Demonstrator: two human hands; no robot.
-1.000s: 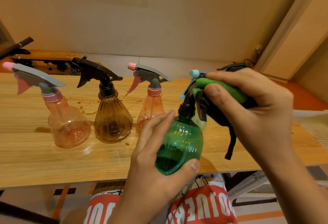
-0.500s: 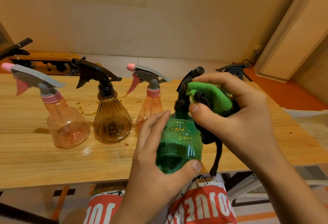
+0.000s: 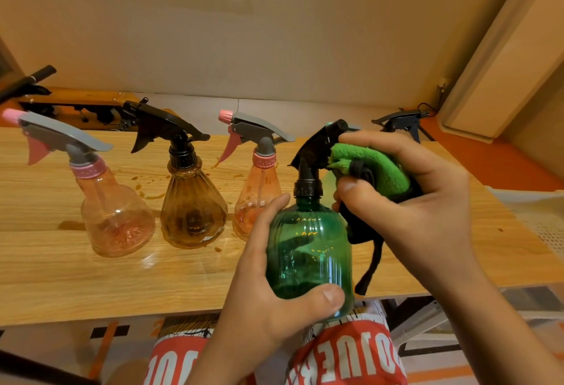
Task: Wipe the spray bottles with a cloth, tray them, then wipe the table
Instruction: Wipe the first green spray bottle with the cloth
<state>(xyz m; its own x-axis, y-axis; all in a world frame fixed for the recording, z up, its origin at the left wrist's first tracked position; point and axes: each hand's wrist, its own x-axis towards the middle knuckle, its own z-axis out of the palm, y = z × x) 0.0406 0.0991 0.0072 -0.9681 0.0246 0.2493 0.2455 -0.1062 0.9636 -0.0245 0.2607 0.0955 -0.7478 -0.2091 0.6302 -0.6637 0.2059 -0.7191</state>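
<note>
Left hand (image 3: 262,287) wraps the green bottle (image 3: 308,250) at the tabletop's (image 3: 91,277) near edge — right hand (image 3: 409,201) pinches the cloth (image 3: 378,167) against the trigger head (image 3: 317,146). Best steady the bottle, working cloth round the neck.

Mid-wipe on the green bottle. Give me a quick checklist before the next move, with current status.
1. Left hand grips the green bottle round its body: ok.
2. Right hand holds the green cloth against the black spray head: ok.
3. Green bottle's body fully wiped: cannot tell.
4. Left pink bottle, amber bottle and middle pink bottle upright on the table: ok.
5. Table free of spills: not ok, brown spots beside the amber bottle.
6. Tray ready: cannot tell; only a white mesh edge shows at right.
</note>
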